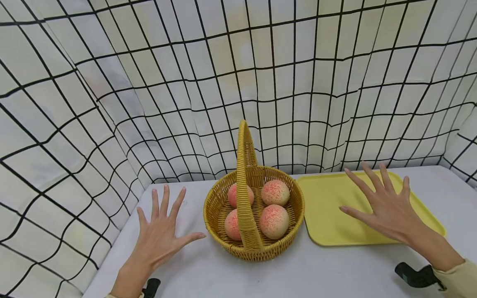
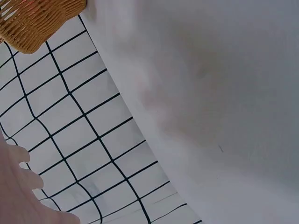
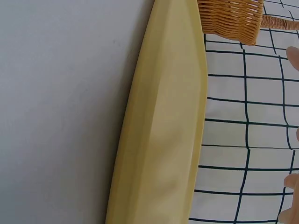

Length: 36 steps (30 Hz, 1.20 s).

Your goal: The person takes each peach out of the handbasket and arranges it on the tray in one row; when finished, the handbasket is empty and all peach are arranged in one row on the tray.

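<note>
A yellow woven basket (image 1: pixel 238 251) with a tall arched handle (image 1: pixel 244 198) stands on the white table. Several pink-speckled peaches (image 1: pixel 274 222) lie inside it, two of them partly behind the handle. My left hand (image 1: pixel 159 236) is held to the left of the basket, fingers spread and holding nothing. On the other side, my right hand (image 1: pixel 391 211) hovers over a yellow tray (image 1: pixel 328 207), its fingers also spread. The left wrist view catches only a corner of the basket (image 2: pixel 44 21). In the right wrist view the tray (image 3: pixel 159 121) fills the middle.
White walls with a black grid net (image 1: pixel 290 87) enclose the table (image 1: pixel 298 273) at the back and sides. The tray lies flat to the right of the basket, close to it. Black wrist devices (image 1: pixel 415 275) sit at both wrists.
</note>
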Available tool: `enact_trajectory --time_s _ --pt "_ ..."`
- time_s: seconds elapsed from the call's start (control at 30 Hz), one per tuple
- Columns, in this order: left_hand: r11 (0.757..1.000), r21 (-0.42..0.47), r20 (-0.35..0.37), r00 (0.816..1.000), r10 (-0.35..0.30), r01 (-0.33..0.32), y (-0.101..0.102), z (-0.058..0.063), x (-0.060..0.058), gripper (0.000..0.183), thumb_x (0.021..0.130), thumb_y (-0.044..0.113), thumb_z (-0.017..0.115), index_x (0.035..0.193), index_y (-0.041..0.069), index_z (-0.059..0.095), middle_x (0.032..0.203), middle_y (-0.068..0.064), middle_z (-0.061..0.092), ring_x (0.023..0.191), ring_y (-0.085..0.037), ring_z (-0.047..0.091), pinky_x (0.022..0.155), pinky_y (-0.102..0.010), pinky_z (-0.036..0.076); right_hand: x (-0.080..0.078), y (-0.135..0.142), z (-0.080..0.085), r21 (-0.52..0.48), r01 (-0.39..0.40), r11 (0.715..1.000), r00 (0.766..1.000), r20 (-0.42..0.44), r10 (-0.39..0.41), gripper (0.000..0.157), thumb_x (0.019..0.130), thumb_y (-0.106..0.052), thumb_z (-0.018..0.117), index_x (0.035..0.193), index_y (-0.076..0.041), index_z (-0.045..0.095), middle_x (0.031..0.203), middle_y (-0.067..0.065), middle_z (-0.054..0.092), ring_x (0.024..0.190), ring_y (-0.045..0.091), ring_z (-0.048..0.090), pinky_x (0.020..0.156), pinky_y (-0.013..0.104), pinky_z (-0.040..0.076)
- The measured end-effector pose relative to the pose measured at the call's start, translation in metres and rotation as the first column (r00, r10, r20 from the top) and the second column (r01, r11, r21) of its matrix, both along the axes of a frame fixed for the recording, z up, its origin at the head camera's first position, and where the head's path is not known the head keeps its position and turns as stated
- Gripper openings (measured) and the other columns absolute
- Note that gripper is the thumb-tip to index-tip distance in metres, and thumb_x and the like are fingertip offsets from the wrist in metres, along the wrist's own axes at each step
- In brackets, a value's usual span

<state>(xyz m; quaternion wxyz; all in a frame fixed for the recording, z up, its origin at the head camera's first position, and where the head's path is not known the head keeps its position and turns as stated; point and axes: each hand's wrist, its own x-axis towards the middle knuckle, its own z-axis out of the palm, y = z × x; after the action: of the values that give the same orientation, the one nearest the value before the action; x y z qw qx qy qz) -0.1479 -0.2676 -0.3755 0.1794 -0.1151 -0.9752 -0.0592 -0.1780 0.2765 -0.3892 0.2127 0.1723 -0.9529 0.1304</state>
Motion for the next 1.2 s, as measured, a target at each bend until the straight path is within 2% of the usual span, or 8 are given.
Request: enact_trajectory --time_s 0.27,0.4,0.47,0.57,0.7,0.8,1.03,1.2 --pt "0.994 0.081 -0.018 0.997 -0.076 0.077 0.007 0.002 -0.002 0.120 0.078 0.076 0.074 0.170 0.034 0.009 0.176 -0.014 0.001 0.160 -0.041 -0.002 0.113 -0.082 0.015 0.003 -0.007 0.006 -0.054 -0.029 0.998 0.999 0.044 0.031 0.090 0.093 -0.055 0.071 0.167 -0.033 0.027 0.171 0.019 0.024 0.158 0.047 0.006 0.111 0.085 -0.003" --pt "0.985 0.129 -0.032 0.993 -0.112 0.115 0.014 0.002 -0.005 0.120 0.078 0.071 0.078 0.170 0.032 0.011 0.175 -0.013 0.007 0.159 -0.042 0.010 0.110 -0.077 0.030 0.005 -0.024 0.014 -0.117 -0.089 0.989 0.993 0.062 0.097 0.081 0.095 -0.050 0.072 0.164 -0.029 0.034 0.168 0.020 0.029 0.158 0.045 0.012 0.120 0.075 0.004" --pt "0.969 0.214 0.011 0.992 -0.127 0.122 0.020 0.001 -0.007 0.119 0.081 0.066 0.080 0.170 0.030 0.009 0.174 -0.014 0.010 0.157 -0.042 0.015 0.107 -0.076 0.036 0.004 -0.037 0.019 -0.140 -0.122 0.983 0.990 0.052 0.131 0.080 0.096 -0.049 0.073 0.164 -0.028 0.036 0.167 0.019 0.032 0.157 0.045 0.017 0.121 0.072 0.011" --pt "0.874 0.470 0.109 0.974 -0.198 0.125 0.029 0.002 -0.008 0.109 0.092 0.049 0.078 0.170 0.021 0.008 0.172 -0.019 0.014 0.155 -0.045 0.021 0.109 -0.071 0.039 0.003 -0.060 0.029 -0.177 -0.183 0.967 0.981 0.026 0.191 0.077 0.095 -0.045 0.075 0.162 -0.025 0.040 0.166 0.014 0.036 0.154 0.043 0.028 0.115 0.072 0.028" --pt "0.673 0.733 0.167 0.933 -0.319 0.099 0.041 0.001 -0.010 0.094 0.100 0.029 0.072 0.168 0.015 0.010 0.170 -0.022 0.017 0.154 -0.047 0.024 0.116 -0.064 0.036 0.003 -0.090 0.038 -0.259 -0.286 0.923 0.954 0.017 0.300 0.072 0.097 -0.036 0.076 0.159 -0.023 0.043 0.165 0.006 0.039 0.150 0.037 0.037 0.107 0.070 0.041" --pt "0.632 0.769 0.186 0.912 -0.365 0.095 0.049 -0.002 -0.013 0.094 0.098 0.032 0.073 0.168 0.019 0.012 0.171 -0.020 0.017 0.153 -0.047 0.025 0.116 -0.066 0.034 0.001 -0.106 0.045 -0.344 -0.370 0.863 0.915 0.028 0.403 0.070 0.096 -0.031 0.078 0.157 -0.023 0.045 0.162 0.003 0.043 0.149 0.031 0.041 0.110 0.066 0.041" --pt "0.602 0.797 0.246 0.882 -0.401 0.052 0.057 -0.010 -0.020 0.110 0.090 0.040 0.081 0.168 0.017 0.008 0.172 -0.017 0.014 0.153 -0.045 0.025 0.118 -0.067 0.029 -0.010 -0.131 0.061 -0.464 -0.534 0.707 0.762 0.099 0.640 0.060 0.094 -0.026 0.082 0.148 -0.024 0.054 0.148 -0.003 0.056 0.138 0.023 0.051 0.106 0.056 0.048" --pt "0.589 0.808 0.303 0.853 -0.426 0.007 0.056 -0.014 -0.021 0.116 0.086 0.036 0.087 0.168 0.018 0.006 0.169 -0.019 0.019 0.153 -0.042 0.028 0.120 -0.063 0.030 -0.021 -0.142 0.062 -0.503 -0.582 0.639 0.656 0.174 0.734 0.046 0.095 -0.025 0.081 0.137 -0.022 0.063 0.139 -0.002 0.062 0.131 0.025 0.056 0.099 0.050 0.054"
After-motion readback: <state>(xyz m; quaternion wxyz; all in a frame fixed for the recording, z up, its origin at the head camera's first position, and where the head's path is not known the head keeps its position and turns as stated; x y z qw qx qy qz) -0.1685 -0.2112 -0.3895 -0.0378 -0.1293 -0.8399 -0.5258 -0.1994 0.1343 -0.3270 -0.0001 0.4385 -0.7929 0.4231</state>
